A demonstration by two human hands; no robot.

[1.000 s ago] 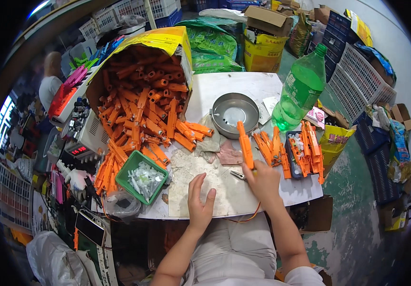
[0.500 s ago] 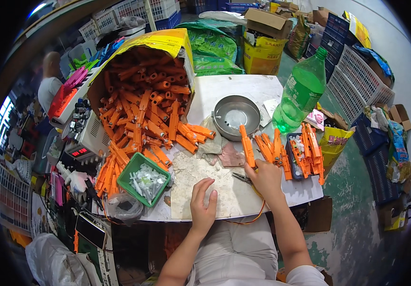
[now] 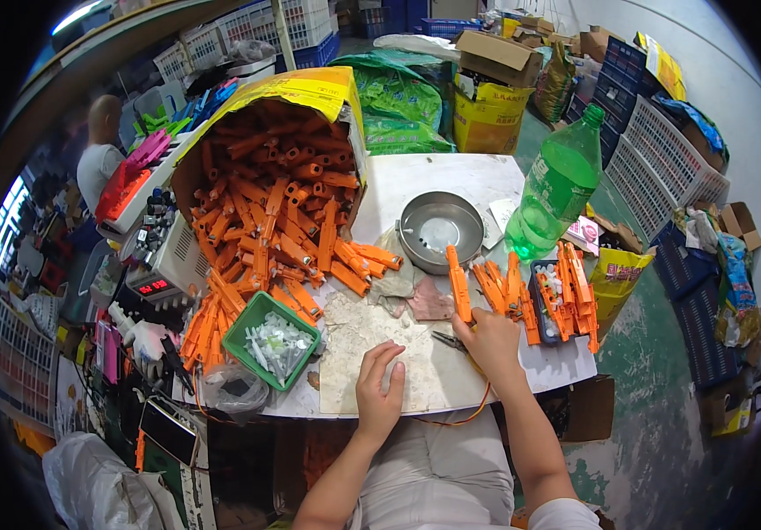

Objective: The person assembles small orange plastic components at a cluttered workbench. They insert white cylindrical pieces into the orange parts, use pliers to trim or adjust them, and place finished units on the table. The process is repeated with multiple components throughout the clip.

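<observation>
My right hand (image 3: 492, 346) is closed, thumb and fingers pinching the lower end of a long orange plastic part (image 3: 458, 284), shaped like a toy gun body. Partly under that hand lies a dark-jawed tool (image 3: 448, 340) like pliers, its handles mostly hidden. My left hand (image 3: 380, 385) hovers over a worn pale board (image 3: 354, 340), holding nothing, with fingers loosely curved and thumb apart. Similar orange parts (image 3: 508, 287) lie just right of the held one. A dark box (image 3: 541, 305) beside them carries more orange parts and small whitish pieces.
A large yellow-rimmed sack (image 3: 332, 84) spills orange parts at the left. Near it stands a green tray (image 3: 234, 340) of clear plastic pieces. A metal bowl (image 3: 411, 252) and a green bottle (image 3: 566, 168) stand farther back. An orange cable (image 3: 478, 408) crosses the table's front edge.
The whole view has shifted slightly, so the table appears a little lower. Both hands keep nearly the same pose, the right still at the orange part's lower end.
</observation>
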